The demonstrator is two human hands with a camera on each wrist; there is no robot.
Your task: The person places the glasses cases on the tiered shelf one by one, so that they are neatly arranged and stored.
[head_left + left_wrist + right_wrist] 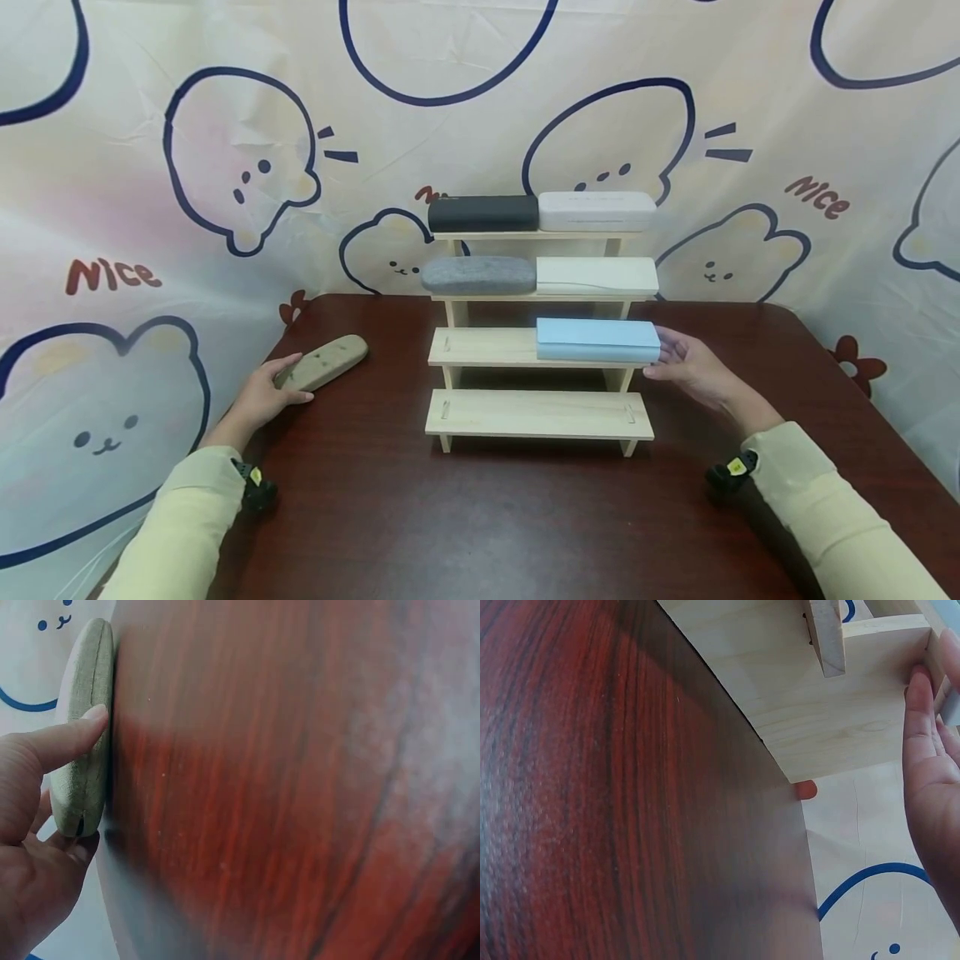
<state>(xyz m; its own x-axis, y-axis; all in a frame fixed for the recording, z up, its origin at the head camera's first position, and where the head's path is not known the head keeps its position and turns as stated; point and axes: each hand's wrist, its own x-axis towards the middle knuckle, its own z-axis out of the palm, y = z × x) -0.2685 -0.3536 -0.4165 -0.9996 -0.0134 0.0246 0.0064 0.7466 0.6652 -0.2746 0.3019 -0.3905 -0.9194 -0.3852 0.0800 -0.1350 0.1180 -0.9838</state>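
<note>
On the left of the table, my left hand [262, 396] grips the near end of an olive patterned glasses case [330, 361], thumb along one side. The left wrist view shows the thumb against its seam and fingers beneath its end. A light blue oblong case [596, 340] lies on the right half of a step of a wooden tiered rack [540, 414]. My right hand [693, 367] holds the blue case's right end between thumb and fingers. In the right wrist view only a corner of that case shows, beside the fingers [921, 724].
A black case [483, 214] and a white case [596, 212] stand on the top step. Below them are a grey fuzzy case [478, 276] and a cream-white box [596, 276]. The dark wooden table [480, 517] ends at a cartoon-printed cloth [450, 142].
</note>
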